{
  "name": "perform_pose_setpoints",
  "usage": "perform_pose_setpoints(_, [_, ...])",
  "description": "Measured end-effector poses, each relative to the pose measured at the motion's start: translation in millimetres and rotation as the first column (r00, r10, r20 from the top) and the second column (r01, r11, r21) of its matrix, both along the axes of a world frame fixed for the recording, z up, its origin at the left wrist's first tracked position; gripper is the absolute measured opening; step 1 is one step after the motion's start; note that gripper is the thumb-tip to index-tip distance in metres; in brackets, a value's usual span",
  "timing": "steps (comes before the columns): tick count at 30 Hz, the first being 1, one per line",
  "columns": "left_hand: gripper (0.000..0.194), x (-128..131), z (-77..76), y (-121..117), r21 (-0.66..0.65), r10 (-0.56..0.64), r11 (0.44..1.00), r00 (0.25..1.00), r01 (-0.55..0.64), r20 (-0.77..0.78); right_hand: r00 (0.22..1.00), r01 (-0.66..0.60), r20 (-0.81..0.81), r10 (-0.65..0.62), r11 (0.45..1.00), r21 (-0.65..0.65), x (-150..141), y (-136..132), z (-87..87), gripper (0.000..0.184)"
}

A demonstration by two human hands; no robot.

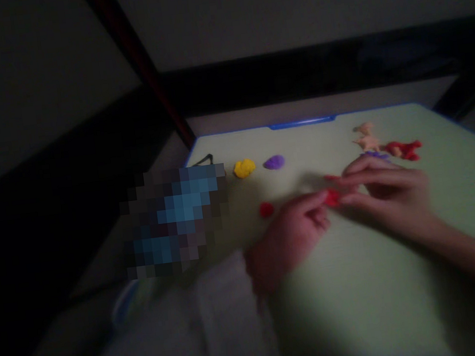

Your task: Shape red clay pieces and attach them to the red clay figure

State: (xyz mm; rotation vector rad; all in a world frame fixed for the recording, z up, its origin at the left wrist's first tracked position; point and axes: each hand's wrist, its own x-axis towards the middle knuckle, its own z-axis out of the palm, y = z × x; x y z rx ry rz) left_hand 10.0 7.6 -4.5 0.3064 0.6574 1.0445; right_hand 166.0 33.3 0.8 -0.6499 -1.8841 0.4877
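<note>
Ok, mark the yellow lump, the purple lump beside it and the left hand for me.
Yellow lump (245,168): head view, middle of its top.
Purple lump (275,162): head view, middle of its body.
Left hand (288,235): head view, back of the hand.

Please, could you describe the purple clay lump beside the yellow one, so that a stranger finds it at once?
On the pale green tabletop, find the blue strip along the far edge. Nearer the viewer, below its left end, lies the purple clay lump. It is smooth and tapers leftward, unlike the bumpy yellow clay lump to its left.
</note>
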Motion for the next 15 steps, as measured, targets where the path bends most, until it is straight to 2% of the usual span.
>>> perform_pose_setpoints(3, [0.006,-0.9,-4.7,1.5,0.050,0.003,0.999,1.000,-0.003,-0.003,1.000,0.023,0.012,-0.023,0.999,0.046,4.1,2.9,0.8,0.033])
perform_pose_setpoints(8, [0.004,-0.7,-3.7,1.1,0.044,-0.039,0.998,0.999,0.040,-0.021,0.983,0.018,0.176,-0.044,0.989,0.145,5.3,-0.4,7.4,0.021])
perform_pose_setpoints(15, [0.007,0.9,1.1,-1.2,-0.009,-0.030,1.000,0.999,0.030,-0.022,0.987,0.012,0.160,-0.030,0.993,0.113,4.2,-3.4,9.4,0.018])
